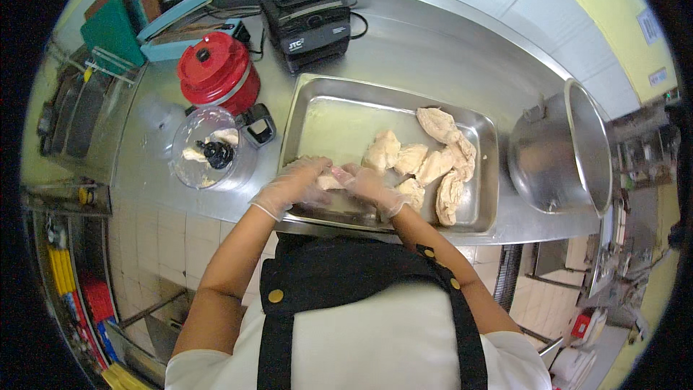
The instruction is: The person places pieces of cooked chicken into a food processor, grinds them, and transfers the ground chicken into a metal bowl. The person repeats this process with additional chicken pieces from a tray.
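My left hand (300,181) and my right hand (372,187), both in clear plastic gloves, are over the near left part of a steel tray (352,89). Between them they hold a piece of cooked chicken (330,180), pinkish at the end by my right hand. Several pale chicken pieces (436,167) lie in the middle and right of the tray. Left of the tray stands a clear food processor bowl (181,165) with a black blade hub (219,154) and some chicken bits inside. Fingertips are partly blurred.
Behind the bowl is a red lidded container (219,73); a black blender base (308,21) stands behind the tray. A large steel pot (547,154) lies tilted at the right. A green cutting board (111,30) and a light blue sealer-like device (173,49) are at the back left.
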`<state>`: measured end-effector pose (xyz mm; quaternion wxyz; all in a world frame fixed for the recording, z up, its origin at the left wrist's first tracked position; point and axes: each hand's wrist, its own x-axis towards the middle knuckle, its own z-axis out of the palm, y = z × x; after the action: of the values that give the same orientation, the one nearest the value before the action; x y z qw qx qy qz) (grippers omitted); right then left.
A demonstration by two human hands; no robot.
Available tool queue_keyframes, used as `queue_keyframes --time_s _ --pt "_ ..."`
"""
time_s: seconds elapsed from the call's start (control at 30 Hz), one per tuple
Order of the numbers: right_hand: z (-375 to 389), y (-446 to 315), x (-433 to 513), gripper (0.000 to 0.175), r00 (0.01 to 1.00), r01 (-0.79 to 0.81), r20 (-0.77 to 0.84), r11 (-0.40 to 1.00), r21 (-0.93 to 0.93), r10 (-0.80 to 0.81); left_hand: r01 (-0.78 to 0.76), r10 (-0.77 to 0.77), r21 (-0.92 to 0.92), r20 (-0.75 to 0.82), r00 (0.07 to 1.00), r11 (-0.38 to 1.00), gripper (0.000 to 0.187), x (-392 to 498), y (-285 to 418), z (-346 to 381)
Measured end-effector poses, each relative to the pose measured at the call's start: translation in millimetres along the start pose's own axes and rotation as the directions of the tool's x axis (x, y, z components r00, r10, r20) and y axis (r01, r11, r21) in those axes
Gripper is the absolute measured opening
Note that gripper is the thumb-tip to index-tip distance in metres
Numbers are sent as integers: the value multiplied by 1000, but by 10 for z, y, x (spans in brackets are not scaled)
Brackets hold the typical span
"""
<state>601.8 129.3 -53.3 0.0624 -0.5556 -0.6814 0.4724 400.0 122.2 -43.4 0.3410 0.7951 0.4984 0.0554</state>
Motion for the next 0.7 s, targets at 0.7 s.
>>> queue_keyframes --time_s 0.7 --pt "-1077 87 22 71 939 341 -34 922 181 -341 -182 151 -471 -104 983 863 71 -125 -128 -217"
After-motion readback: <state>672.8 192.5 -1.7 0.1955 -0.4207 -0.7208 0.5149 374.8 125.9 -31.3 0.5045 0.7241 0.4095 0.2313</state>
